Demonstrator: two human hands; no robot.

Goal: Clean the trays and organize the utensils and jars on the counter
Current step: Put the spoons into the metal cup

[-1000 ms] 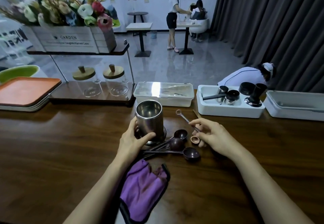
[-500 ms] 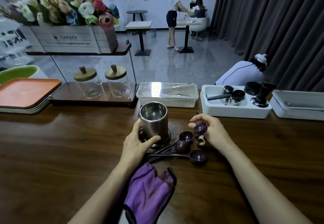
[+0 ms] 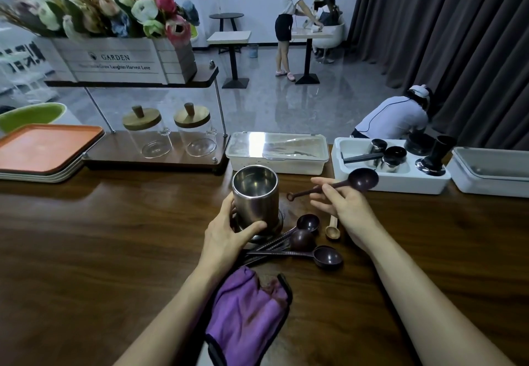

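A steel utensil cup (image 3: 255,194) stands upright on the wooden counter (image 3: 86,236), and my left hand (image 3: 226,236) grips its lower side. My right hand (image 3: 347,208) pinches the handle of a dark brown measuring spoon (image 3: 363,179), lifted just right of the cup with its bowl pointing right. Three more dark spoons (image 3: 303,244) lie fanned on the counter in front of the cup. A small wooden spoon (image 3: 332,229) lies beside them, under my right hand. Two glass jars with wooden lids (image 3: 169,133) stand on the low shelf. Stacked orange trays (image 3: 43,148) sit far left.
A purple cloth (image 3: 246,317) lies near the counter's front edge under my left forearm. Behind the cup are a lidded white box (image 3: 276,151), a white bin with steel pots and a tamper (image 3: 392,162), and another white container (image 3: 491,171). A flower box (image 3: 120,62) tops the shelf.
My right hand has raised a dark spoon off the counter and turned it level, bowl to the right. The left hand keeps its hold on the cup.
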